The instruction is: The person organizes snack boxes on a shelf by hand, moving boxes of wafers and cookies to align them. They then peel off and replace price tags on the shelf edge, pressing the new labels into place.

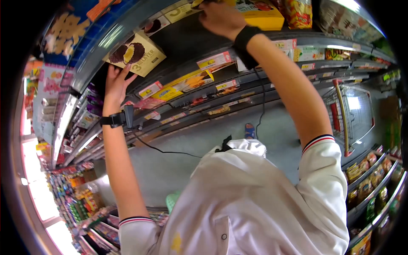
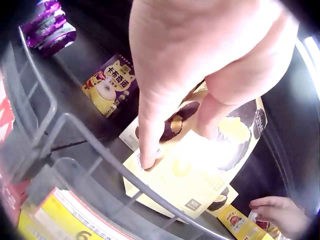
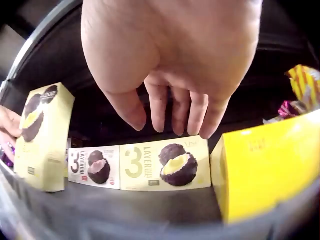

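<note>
"White shirt [image 1: 238, 191] nearest the lens. Leftmost on the shelf [image 1: 187, 38]?"

"Cream box [image 1: 148, 53], near the front edge. Left grip [image 1: 114, 87] open, fingers spread and touching it."

"Next along?"

"White box [image 3: 94, 166], then second cream box [image 3: 165, 164], end to end."

"Right grip [image 1: 221, 19]?"

"Over that one, fingers loosely bent, nothing visibly held. Contact, cannot tell. Bright yellow box [image 3: 272, 167] beyond, right."
</note>
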`<state>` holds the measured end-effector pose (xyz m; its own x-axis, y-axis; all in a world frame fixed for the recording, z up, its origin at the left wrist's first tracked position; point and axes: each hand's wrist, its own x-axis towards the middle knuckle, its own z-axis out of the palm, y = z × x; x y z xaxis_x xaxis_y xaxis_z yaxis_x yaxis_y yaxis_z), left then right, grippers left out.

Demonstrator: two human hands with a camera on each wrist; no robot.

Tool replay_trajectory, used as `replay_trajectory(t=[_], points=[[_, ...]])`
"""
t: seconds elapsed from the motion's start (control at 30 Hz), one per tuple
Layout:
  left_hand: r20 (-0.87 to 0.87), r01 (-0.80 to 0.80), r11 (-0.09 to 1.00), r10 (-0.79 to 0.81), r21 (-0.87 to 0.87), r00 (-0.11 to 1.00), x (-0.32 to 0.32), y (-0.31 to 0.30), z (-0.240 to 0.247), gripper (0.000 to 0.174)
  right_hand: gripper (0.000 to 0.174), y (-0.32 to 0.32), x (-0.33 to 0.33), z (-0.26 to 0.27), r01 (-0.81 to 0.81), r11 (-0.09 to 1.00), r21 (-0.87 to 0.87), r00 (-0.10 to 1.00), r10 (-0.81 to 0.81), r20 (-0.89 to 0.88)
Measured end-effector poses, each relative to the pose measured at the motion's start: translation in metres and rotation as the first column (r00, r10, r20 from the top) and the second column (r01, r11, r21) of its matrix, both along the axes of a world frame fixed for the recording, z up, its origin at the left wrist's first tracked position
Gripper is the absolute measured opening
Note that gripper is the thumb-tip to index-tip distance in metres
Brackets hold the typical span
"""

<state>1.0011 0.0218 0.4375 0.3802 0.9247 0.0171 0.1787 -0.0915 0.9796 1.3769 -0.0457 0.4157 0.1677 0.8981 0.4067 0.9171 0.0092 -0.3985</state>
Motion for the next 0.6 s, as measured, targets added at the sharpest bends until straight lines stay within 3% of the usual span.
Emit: replay_trajectory(t=[0.03,0.3,0.6], points=[[-0.013,-0.016,1.0,0.016,-0.014,1.0,-0.005,0.003,-0.001,0.05,0.056,0.019,0.016,0.003,-0.013,0.995,-0.1,1.0,0.015,0.015],[-0.016,-0.078,0.997,0.078,0.025,0.997,-0.003,-0.008,-0.008,0.054,0.054,0.106,0.094,0.01,0.044,0.972,-0.229,0.932,0.043,0.359],[0.028,-0.029,0.998,0.028,0.053,0.999,-0.009,-0.005,-0.017,0.062,0.052,0.141,0.112,0.006,0.032,0.991,-0.134,0.854,0.042,0.519]])
